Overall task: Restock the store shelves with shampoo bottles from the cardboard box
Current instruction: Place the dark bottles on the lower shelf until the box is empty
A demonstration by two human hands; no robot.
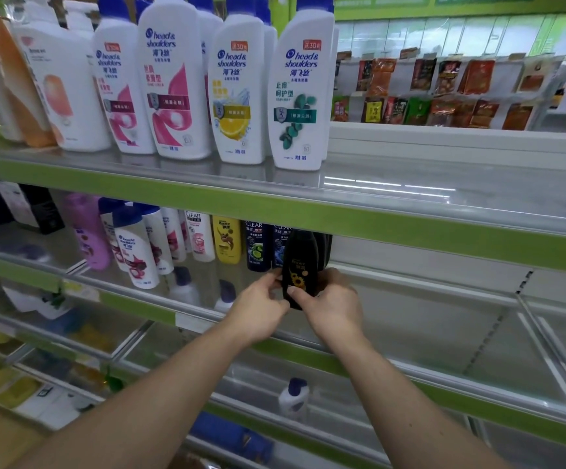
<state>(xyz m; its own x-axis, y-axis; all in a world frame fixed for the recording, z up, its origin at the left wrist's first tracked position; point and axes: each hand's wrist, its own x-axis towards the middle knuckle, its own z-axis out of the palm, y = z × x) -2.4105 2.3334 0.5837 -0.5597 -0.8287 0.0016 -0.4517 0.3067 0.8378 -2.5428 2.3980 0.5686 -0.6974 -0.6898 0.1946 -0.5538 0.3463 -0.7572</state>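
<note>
While 2 hands meet on 1 black shampoo bottle, the left hand pinches its left edge and the right hand grips its right side, thumb across the label. The bottle is upright over the shelf. Just left of the hands stand 2 dark Clear bottles and 1 yellow bottle. Above the hands, 4 white Head & Shoulders bottles front their row.

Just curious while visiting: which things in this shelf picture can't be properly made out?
Head view:
- black bottle: top hidden behind the green shelf edge; sides covered by the left hand and right hand gripping it.
- dark bottles behind it: mostly hidden by it.
- snack packets, far right: too small to read.
- purple bottle, left: blurred.
- cardboard box: out of frame.
</note>
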